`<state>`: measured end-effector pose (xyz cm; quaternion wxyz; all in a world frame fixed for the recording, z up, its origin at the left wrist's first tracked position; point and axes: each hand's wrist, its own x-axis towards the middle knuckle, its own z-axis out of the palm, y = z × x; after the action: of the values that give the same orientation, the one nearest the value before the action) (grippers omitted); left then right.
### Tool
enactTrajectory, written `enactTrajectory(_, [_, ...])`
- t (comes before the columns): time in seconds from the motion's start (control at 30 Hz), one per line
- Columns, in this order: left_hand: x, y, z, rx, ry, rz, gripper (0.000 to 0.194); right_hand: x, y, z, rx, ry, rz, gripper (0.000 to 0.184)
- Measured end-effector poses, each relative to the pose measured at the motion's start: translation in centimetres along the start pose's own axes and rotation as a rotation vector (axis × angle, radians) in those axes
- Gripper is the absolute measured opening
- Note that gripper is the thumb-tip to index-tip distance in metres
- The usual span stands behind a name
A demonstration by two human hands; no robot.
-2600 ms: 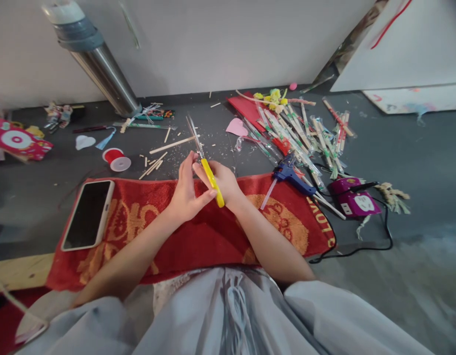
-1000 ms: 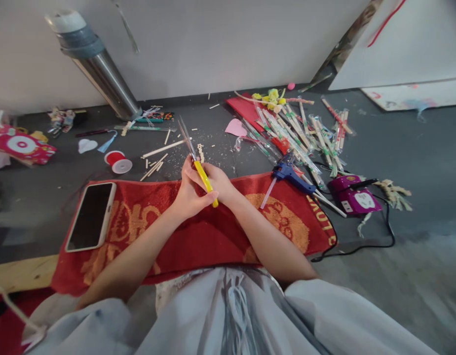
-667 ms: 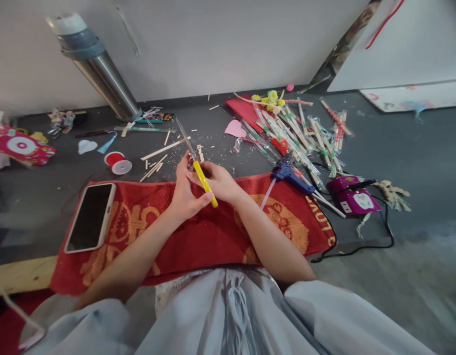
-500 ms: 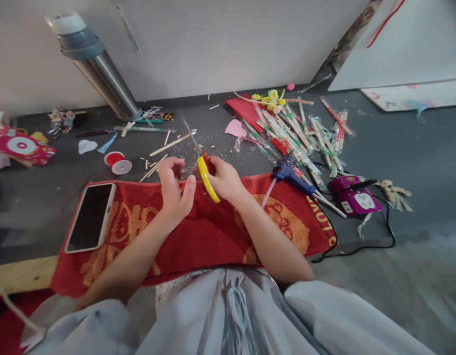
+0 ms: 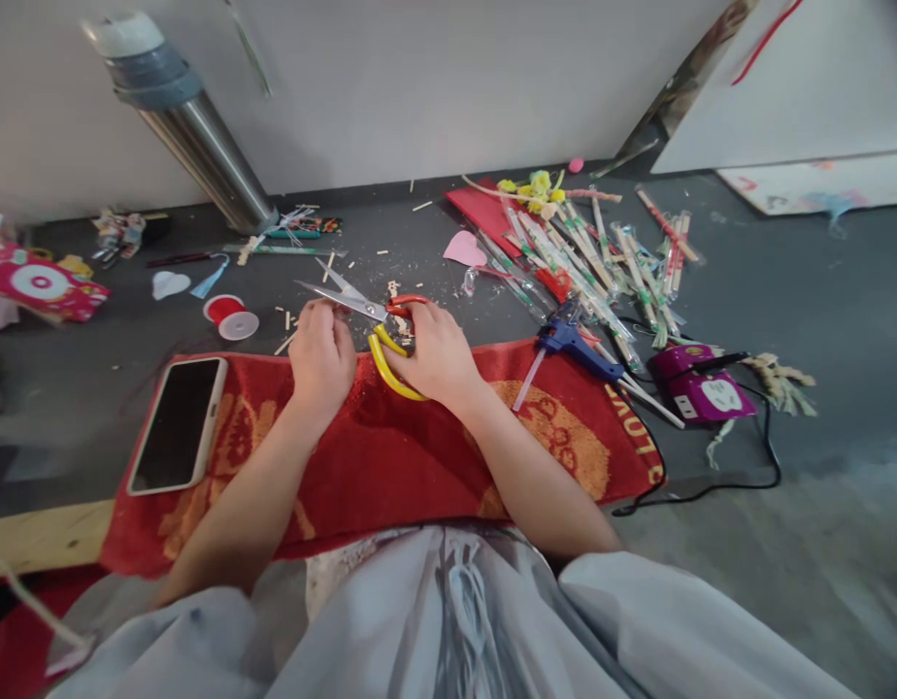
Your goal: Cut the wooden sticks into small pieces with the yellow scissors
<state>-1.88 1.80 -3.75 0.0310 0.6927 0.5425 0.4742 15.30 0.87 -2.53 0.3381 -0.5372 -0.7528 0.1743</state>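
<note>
My right hand grips the yellow and red handles of a pair of scissors. The steel blades are spread apart and point left over the grey floor. My left hand is curled at the far edge of the red towel, right by the blades, with its fingers closed on something small; a thin wooden stick seems to lie under them. Short cut stick pieces lie scattered just beyond both hands.
A phone lies on the towel's left end. A red thread spool, a steel flask, a blue glue gun, a purple power strip with black cord and a heap of wrapped chopsticks surround the hands.
The scissors swung from pointing away to pointing left, and the blades spread apart. My left hand let go of the scissors and moved left to the sticks on the floor.
</note>
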Motion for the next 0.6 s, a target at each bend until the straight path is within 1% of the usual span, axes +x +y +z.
enactTrajectory(0.13, [0.1,0.5,0.0,0.046,-0.008,-0.034,0.031,-0.1,-0.3,0.1,-0.008,-0.023,-0.014,0.053])
enactTrajectory(0.3, [0.2,1.5,0.1,-0.026,-0.034,-0.11,0.027,-0.2,-0.4,0.2,0.014,-0.089,-0.031,0.052])
enactTrajectory(0.47, [0.4,1.8,-0.2,-0.003,-0.065,-0.087,0.023,-0.2,0.0,0.0,0.05,-0.063,-0.047,0.049])
enactTrajectory(0.6, [0.5,1.9,-0.5,0.018,-0.068,-0.054,0.023,-0.1,0.2,-0.1,0.066,-0.081,-0.056,0.047])
